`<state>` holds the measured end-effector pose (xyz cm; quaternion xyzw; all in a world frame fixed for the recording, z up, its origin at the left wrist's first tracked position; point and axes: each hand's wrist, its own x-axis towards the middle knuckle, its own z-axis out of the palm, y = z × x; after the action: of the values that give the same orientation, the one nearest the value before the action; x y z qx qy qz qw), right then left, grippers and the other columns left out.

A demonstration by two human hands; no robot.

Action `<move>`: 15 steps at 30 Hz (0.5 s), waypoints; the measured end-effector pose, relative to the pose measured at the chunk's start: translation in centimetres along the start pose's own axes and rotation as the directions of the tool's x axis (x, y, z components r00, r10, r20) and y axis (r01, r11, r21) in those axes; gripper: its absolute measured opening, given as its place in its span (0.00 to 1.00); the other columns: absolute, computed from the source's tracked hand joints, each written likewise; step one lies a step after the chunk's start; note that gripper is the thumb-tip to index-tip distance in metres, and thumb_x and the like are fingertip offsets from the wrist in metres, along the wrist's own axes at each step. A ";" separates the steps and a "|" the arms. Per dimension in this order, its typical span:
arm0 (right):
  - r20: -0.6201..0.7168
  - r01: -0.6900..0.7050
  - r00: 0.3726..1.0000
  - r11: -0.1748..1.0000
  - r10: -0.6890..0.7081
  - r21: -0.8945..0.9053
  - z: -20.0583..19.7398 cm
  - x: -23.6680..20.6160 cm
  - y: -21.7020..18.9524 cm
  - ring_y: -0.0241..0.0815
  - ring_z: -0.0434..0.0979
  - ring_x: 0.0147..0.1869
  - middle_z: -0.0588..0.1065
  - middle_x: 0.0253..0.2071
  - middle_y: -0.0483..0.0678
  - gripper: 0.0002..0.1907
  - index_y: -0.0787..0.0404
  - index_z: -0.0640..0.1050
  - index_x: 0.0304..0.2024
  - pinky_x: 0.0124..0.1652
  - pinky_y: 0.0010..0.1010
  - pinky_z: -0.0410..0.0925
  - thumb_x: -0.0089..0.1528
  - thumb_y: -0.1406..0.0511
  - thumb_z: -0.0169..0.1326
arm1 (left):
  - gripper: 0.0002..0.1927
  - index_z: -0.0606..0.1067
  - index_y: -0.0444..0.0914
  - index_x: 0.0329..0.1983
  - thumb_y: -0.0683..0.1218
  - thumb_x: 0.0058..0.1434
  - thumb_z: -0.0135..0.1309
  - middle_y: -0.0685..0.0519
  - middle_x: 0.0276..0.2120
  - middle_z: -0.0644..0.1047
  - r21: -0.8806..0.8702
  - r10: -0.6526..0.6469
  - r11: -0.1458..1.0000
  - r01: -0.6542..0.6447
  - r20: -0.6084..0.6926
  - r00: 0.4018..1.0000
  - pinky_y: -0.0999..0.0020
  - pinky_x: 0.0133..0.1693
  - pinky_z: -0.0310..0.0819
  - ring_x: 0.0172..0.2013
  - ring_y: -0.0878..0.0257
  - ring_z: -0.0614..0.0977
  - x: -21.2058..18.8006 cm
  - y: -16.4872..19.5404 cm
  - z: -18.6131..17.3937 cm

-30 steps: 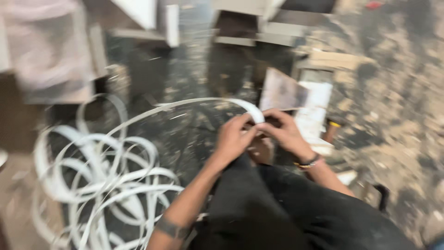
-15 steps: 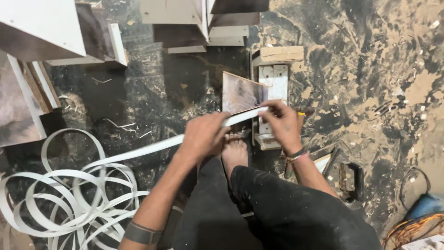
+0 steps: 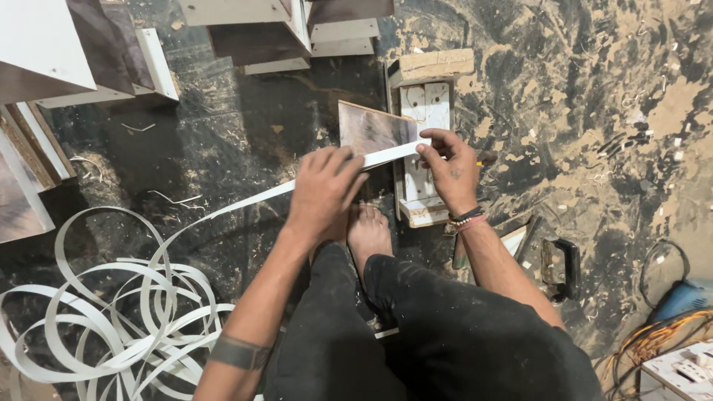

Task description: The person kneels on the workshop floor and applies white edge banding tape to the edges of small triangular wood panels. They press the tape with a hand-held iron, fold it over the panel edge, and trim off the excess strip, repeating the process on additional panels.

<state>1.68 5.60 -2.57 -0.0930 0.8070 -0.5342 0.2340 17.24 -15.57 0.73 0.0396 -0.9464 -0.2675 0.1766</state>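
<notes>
Since half a sec ago my left hand point(image 3: 324, 189) slid along the white edge strip point(image 3: 386, 155) w/ palm pressing it flat, right hand point(image 3: 451, 167) pinching its end mid-frame over the board point(image 3: 373, 130), so I kept tension even.

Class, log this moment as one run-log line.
left hand: pressing white edge-banding strip | right hand: pinching strip end | small brown wooden panel: beneath strip

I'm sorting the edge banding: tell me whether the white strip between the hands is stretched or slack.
Stretched: the white strip runs straight between the left hand and right hand; past the left hand it falls into loose coils.
</notes>
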 end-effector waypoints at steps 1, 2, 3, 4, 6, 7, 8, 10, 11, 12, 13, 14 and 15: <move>0.003 0.014 1.000 1.000 -0.014 -0.007 0.0 0.0 -0.1 0.30 0.79 0.35 0.78 0.35 0.43 0.12 0.65 0.80 0.50 0.35 0.23 0.73 0.64 0.69 0.61 | 0.15 0.78 0.39 0.49 0.49 0.61 0.60 0.51 0.47 0.76 0.019 0.029 0.999 -0.029 -0.007 1.000 0.56 0.51 0.69 0.50 0.53 0.76 0.3 0.2 0.6; 0.005 0.028 1.000 1.000 -0.028 -0.015 0.0 -0.1 -0.3 0.30 0.79 0.35 0.78 0.36 0.44 0.12 0.65 0.80 0.50 0.36 0.23 0.73 0.64 0.69 0.61 | 0.15 0.78 0.39 0.50 0.48 0.62 0.60 0.52 0.47 0.77 0.020 0.030 0.999 -0.030 0.019 0.999 0.57 0.50 0.68 0.49 0.54 0.76 0.6 0.4 1.1; 0.008 0.041 0.999 0.999 -0.041 -0.022 0.0 -0.1 -0.4 0.30 0.79 0.36 0.79 0.37 0.44 0.13 0.65 0.80 0.51 0.36 0.23 0.73 0.64 0.69 0.61 | 0.14 0.78 0.39 0.50 0.47 0.62 0.59 0.53 0.46 0.77 0.019 0.030 0.999 -0.031 0.044 0.999 0.58 0.49 0.68 0.49 0.55 0.76 0.9 0.6 1.6; 0.005 0.038 0.999 0.998 -0.038 -0.045 -0.1 -0.1 -0.6 0.30 0.79 0.36 0.79 0.36 0.44 0.13 0.65 0.81 0.51 0.36 0.23 0.73 0.64 0.69 0.62 | 0.14 0.78 0.39 0.51 0.46 0.62 0.59 0.54 0.46 0.77 0.018 0.030 0.999 -0.032 0.070 0.997 0.59 0.47 0.67 0.48 0.56 0.76 1.0 0.7 1.9; -0.005 0.034 0.999 0.995 -0.034 -0.090 -0.1 0.0 -0.8 0.31 0.79 0.36 0.79 0.35 0.44 0.13 0.64 0.81 0.51 0.36 0.23 0.72 0.64 0.69 0.62 | 0.13 0.79 0.40 0.49 0.45 0.62 0.58 0.54 0.45 0.77 0.004 0.009 1.000 -0.010 0.063 0.998 0.59 0.46 0.67 0.46 0.57 0.76 1.2 0.8 2.2; -0.003 0.008 1.000 0.997 -0.008 -0.073 -0.1 0.0 -0.9 0.31 0.79 0.36 0.79 0.36 0.45 0.13 0.64 0.81 0.51 0.37 0.23 0.73 0.64 0.68 0.62 | 0.12 0.79 0.40 0.48 0.45 0.62 0.57 0.54 0.44 0.77 -0.002 -0.002 1.000 0.002 0.061 0.998 0.59 0.46 0.67 0.46 0.57 0.75 1.3 0.9 2.3; 0.000 -0.018 1.000 0.998 0.018 -0.055 0.0 0.0 -0.9 0.31 0.80 0.37 0.79 0.37 0.45 0.13 0.63 0.80 0.51 0.37 0.23 0.74 0.64 0.68 0.62 | 0.11 0.79 0.41 0.47 0.45 0.61 0.58 0.54 0.44 0.77 -0.012 -0.017 1.000 0.018 0.060 0.998 0.59 0.46 0.66 0.46 0.57 0.75 1.3 1.0 2.3; -0.001 0.002 1.000 0.998 -0.002 -0.058 -0.1 -0.1 -0.7 0.33 0.80 0.40 0.79 0.40 0.47 0.15 0.63 0.80 0.53 0.40 0.25 0.74 0.64 0.69 0.61 | 0.09 0.79 0.41 0.45 0.45 0.61 0.58 0.55 0.43 0.77 -0.031 -0.050 0.998 0.052 0.059 0.997 0.58 0.46 0.66 0.45 0.56 0.75 1.3 1.1 2.2; -0.004 0.047 0.999 0.996 -0.047 -0.079 -0.3 -0.2 -0.6 0.35 0.79 0.43 0.78 0.42 0.48 0.16 0.63 0.79 0.54 0.42 0.26 0.75 0.64 0.69 0.61 | 0.09 0.79 0.42 0.44 0.45 0.61 0.59 0.55 0.43 0.77 -0.039 -0.056 0.998 0.058 0.048 0.997 0.58 0.46 0.66 0.45 0.56 0.75 1.4 1.2 2.1; -0.008 0.091 0.996 0.991 -0.092 -0.101 -0.6 -0.4 -0.4 0.37 0.79 0.46 0.78 0.44 0.50 0.17 0.63 0.78 0.56 0.45 0.28 0.75 0.64 0.69 0.61 | 0.09 0.79 0.42 0.44 0.45 0.61 0.59 0.55 0.43 0.77 -0.049 -0.061 0.997 0.063 0.038 0.997 0.58 0.46 0.66 0.45 0.55 0.75 1.4 1.3 2.1; -0.035 0.083 0.995 0.988 -0.089 -0.132 -1.3 -0.7 -0.2 0.38 0.79 0.49 0.78 0.47 0.50 0.17 0.62 0.77 0.57 0.47 0.28 0.75 0.65 0.68 0.60 | 0.09 0.79 0.42 0.44 0.45 0.60 0.59 0.56 0.43 0.77 -0.060 -0.064 0.996 0.066 0.027 0.998 0.58 0.46 0.66 0.45 0.55 0.75 1.5 1.4 2.1; -0.065 0.078 0.994 0.984 -0.090 -0.161 -2.3 -1.1 0.0 0.39 0.80 0.52 0.78 0.50 0.50 0.17 0.61 0.76 0.58 0.50 0.29 0.76 0.66 0.68 0.59 | 0.08 0.80 0.42 0.43 0.45 0.60 0.60 0.56 0.43 0.77 -0.063 -0.075 0.995 0.077 0.033 0.997 0.58 0.45 0.66 0.45 0.55 0.75 1.6 1.4 2.1; -0.096 0.071 0.991 0.979 -0.090 -0.192 -3.5 -1.7 0.3 0.40 0.80 0.55 0.78 0.53 0.50 0.17 0.60 0.76 0.59 0.52 0.29 0.76 0.67 0.67 0.58 | 0.08 0.80 0.42 0.42 0.46 0.60 0.60 0.56 0.42 0.77 -0.067 -0.086 0.994 0.089 0.041 0.995 0.58 0.45 0.66 0.44 0.55 0.75 1.7 1.4 2.0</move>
<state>1.51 9.26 -1.22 -0.1194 0.8604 -0.4689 0.1599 14.99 -13.62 0.39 0.0699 -0.9372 -0.3082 0.1479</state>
